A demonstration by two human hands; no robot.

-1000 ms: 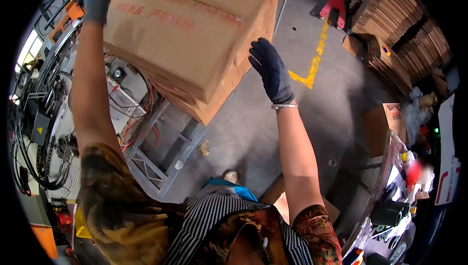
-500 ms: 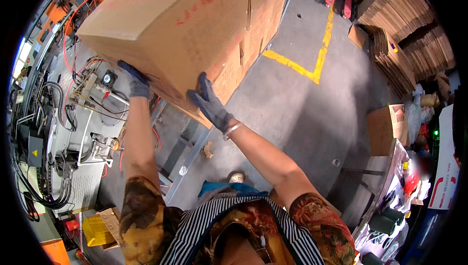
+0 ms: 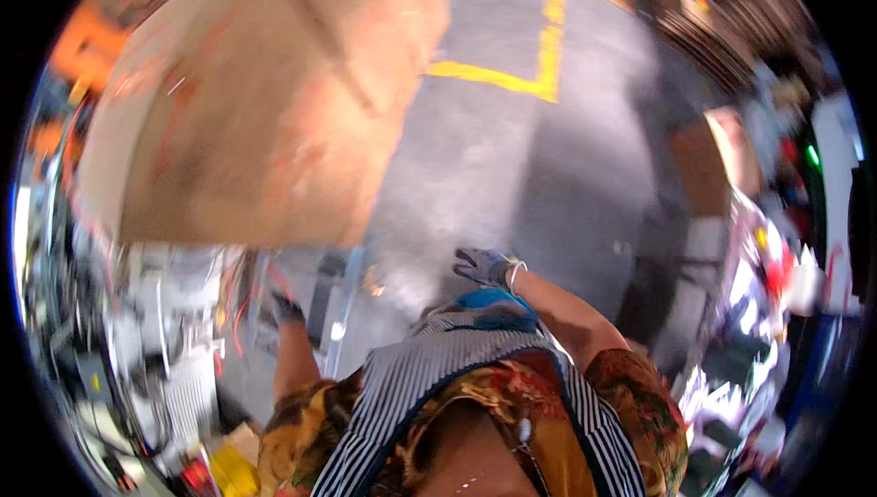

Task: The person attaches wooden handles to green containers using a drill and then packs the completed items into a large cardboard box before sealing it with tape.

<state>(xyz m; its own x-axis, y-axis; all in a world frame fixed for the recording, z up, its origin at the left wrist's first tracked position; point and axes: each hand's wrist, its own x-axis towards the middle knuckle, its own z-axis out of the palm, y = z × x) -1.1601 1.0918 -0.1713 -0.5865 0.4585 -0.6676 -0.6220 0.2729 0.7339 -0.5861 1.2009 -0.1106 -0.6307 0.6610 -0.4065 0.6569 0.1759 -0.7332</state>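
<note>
A large brown cardboard box [image 3: 265, 113] with red marks fills the upper left, smeared by motion. Both my hands are off it. My right hand [image 3: 486, 268], in a grey-blue glove, hovers near my waist over the floor, its fingers apart and holding nothing. Below the box's near edge is my left hand [image 3: 287, 311], gloved too and lowered beside the metal frame; blur hides how its fingers are set.
Machinery [image 3: 155, 314] with hoses and cables lines the left side. A yellow line [image 3: 498, 79] is painted on the grey floor [image 3: 457, 159]. Flattened cardboard [image 3: 703, 31] is stacked at the far right, above an open carton [image 3: 699, 168] and a cluttered table [image 3: 722, 351].
Both hands have let go of the box and dropped back toward my body, the right one going further right. The view has shifted, and the box now looks larger and nearer.
</note>
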